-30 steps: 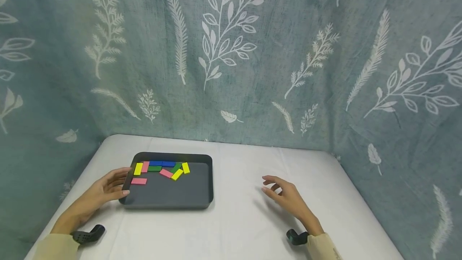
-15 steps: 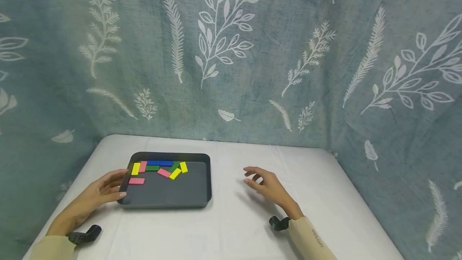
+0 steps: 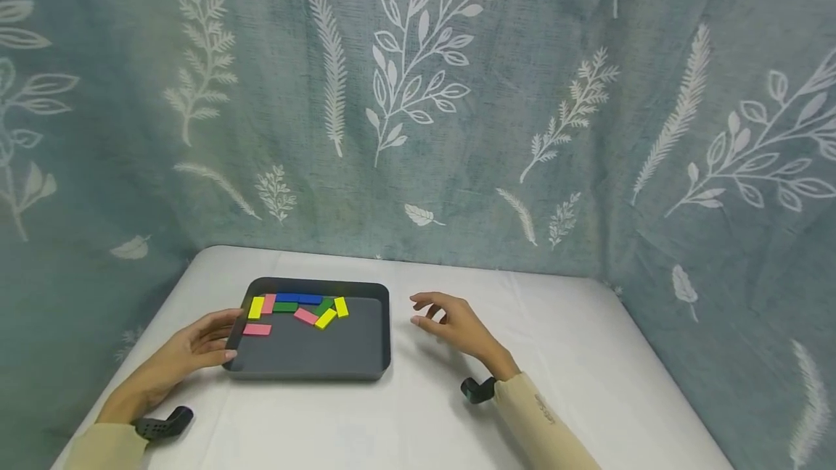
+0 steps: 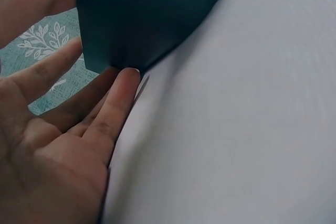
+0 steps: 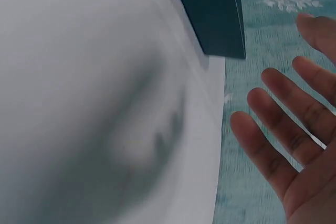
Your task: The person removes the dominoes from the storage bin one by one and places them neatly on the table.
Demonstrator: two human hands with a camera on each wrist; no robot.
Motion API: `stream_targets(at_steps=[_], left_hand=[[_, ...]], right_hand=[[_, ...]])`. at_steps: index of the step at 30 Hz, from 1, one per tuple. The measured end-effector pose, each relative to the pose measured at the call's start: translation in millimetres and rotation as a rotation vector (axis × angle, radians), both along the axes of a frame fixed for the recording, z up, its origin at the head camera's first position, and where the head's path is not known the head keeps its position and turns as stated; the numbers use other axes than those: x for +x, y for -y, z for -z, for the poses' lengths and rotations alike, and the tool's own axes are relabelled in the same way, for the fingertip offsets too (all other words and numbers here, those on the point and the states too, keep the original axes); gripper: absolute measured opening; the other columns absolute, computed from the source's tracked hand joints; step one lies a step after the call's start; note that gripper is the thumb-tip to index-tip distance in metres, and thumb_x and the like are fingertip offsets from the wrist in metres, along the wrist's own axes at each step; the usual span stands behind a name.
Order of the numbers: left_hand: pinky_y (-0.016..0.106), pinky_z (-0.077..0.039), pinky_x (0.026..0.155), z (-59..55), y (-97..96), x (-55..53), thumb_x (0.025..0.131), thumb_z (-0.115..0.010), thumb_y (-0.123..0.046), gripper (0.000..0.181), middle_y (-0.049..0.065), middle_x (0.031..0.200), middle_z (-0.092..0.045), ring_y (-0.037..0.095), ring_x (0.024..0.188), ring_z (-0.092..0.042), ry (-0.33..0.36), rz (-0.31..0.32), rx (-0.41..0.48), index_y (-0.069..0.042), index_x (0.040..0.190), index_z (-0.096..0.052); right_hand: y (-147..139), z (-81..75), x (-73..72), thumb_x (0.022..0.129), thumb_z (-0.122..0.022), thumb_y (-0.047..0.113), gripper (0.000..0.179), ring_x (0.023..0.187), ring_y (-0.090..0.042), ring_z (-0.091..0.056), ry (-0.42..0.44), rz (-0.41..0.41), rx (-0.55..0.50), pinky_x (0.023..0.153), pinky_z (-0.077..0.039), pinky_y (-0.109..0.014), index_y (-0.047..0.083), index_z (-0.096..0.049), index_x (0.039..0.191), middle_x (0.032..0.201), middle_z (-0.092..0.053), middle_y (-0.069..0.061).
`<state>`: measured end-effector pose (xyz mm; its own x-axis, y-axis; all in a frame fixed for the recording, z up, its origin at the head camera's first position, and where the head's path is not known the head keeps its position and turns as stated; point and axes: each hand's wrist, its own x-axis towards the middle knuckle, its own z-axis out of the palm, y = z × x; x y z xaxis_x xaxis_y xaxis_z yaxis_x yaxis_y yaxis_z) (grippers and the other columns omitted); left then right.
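Note:
A dark grey rectangular tray (image 3: 313, 357) lies on the left part of the table. Flat coloured blocks fill its far left area: blue blocks (image 3: 287, 297) along the back wall, a green block (image 3: 285, 307) before them, a tilted yellow block (image 3: 325, 319), and a pink block (image 3: 257, 329) on its own. My left hand (image 3: 186, 355) touches the tray's left side with extended fingers, the thumb by the near corner. In the left wrist view, fingertips (image 4: 128, 77) meet the tray's outer wall. Right of the tray, apart from it, my right hand (image 3: 453, 325) hovers with relaxed fingers, holding nothing.
A white cloth (image 3: 431, 426) covers the table. Behind it and at both sides hangs a green curtain (image 3: 326, 223) with white leaf prints. Black wrist devices (image 3: 165, 423) sit on both wrists.
My right hand has moved left across the table, closer to the tray's right side. The left hand stays at the tray's left side, and the blocks keep their arrangement.

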<state>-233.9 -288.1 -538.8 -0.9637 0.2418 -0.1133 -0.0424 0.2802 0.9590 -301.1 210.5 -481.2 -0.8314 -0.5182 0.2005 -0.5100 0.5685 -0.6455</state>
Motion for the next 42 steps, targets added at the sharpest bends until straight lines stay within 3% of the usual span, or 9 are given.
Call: stream_targets(at_steps=[6, 13, 20, 26, 31, 36, 42], left_hand=[[0.053, -0.041, 0.111, -0.9, -0.8, -0.3, 0.097, -0.074, -0.028, 0.082, 0.020, 0.164, -0.028, 0.044, 0.143, -0.037, 0.000, 0.016, 0.016, -0.012, 0.162, -0.027], [0.055, -0.040, 0.112, -1.0, 0.3, 0.7, 0.096, -0.075, -0.028, 0.083, 0.020, 0.164, -0.028, 0.042, 0.142, -0.038, 0.006, 0.003, 0.010, -0.013, 0.162, -0.028], [0.051, -0.042, 0.112, -1.4, 1.2, 1.7, 0.094, -0.077, -0.030, 0.086, 0.020, 0.163, -0.029, 0.041, 0.142, -0.038, 0.021, -0.015, 0.013, -0.014, 0.162, -0.028], [0.045, -0.043, 0.111, -2.2, 1.8, 2.4, 0.095, -0.076, -0.030, 0.083, 0.018, 0.163, -0.030, 0.039, 0.142, -0.039, 0.019, -0.012, 0.012, -0.016, 0.162, -0.029], [0.052, -0.039, 0.113, -2.5, 1.1, 4.0, 0.096, -0.075, -0.030, 0.082, 0.019, 0.164, -0.029, 0.042, 0.143, -0.037, 0.020, -0.006, 0.017, -0.014, 0.162, -0.029], [0.057, -0.038, 0.113, -3.7, 0.4, 3.9, 0.096, -0.075, -0.030, 0.084, 0.020, 0.164, -0.028, 0.043, 0.142, -0.038, 0.022, -0.012, 0.024, -0.013, 0.162, -0.028], [0.047, -0.043, 0.111, -2.6, -0.2, 0.5, 0.094, -0.077, -0.030, 0.085, 0.020, 0.164, -0.029, 0.041, 0.142, -0.039, 0.015, -0.015, 0.029, -0.013, 0.162, -0.029]], right_hand=[[24, -2.6, -5.8, 0.099, -0.070, 0.038, 0.042, 0.094, -0.010, -0.064, -0.041, -0.060, 0.035, 0.072, -0.054, -0.031, 0.021, -0.065, 0.137, 0.123, -0.071, -0.003], [53, -3.0, -12.3, 0.098, -0.072, 0.036, 0.042, 0.092, -0.008, -0.063, -0.059, -0.144, 0.053, 0.073, -0.054, -0.027, 0.022, -0.065, 0.137, 0.124, -0.071, -0.005], [81, 2.2, -21.7, 0.095, -0.076, 0.033, 0.047, 0.090, -0.006, -0.062, -0.043, -0.192, 0.102, 0.075, -0.053, -0.024, 0.014, -0.065, 0.137, 0.121, -0.072, -0.007], [97, 3.7, -30.1, 0.095, -0.076, 0.035, 0.049, 0.084, -0.004, -0.061, -0.019, -0.167, 0.178, 0.073, -0.053, -0.023, 0.012, -0.065, 0.138, 0.118, -0.072, -0.003], [109, 0.9, -35.2, 0.095, -0.076, 0.031, 0.047, 0.083, -0.005, -0.063, 0.012, -0.163, 0.185, 0.071, -0.054, -0.022, 0.010, -0.066, 0.136, 0.115, -0.073, -0.005], [122, -3.8, -38.1, 0.096, -0.076, 0.027, 0.045, 0.090, -0.008, -0.067, 0.014, -0.180, 0.198, 0.077, -0.055, -0.022, 0.008, -0.066, 0.135, 0.113, -0.074, -0.008], [140, -3.4, -42.1, 0.094, -0.078, 0.028, 0.042, 0.090, -0.007, -0.068, 0.020, -0.164, 0.241, 0.076, -0.055, -0.021, 0.009, -0.069, 0.131, 0.104, -0.075, -0.002]])
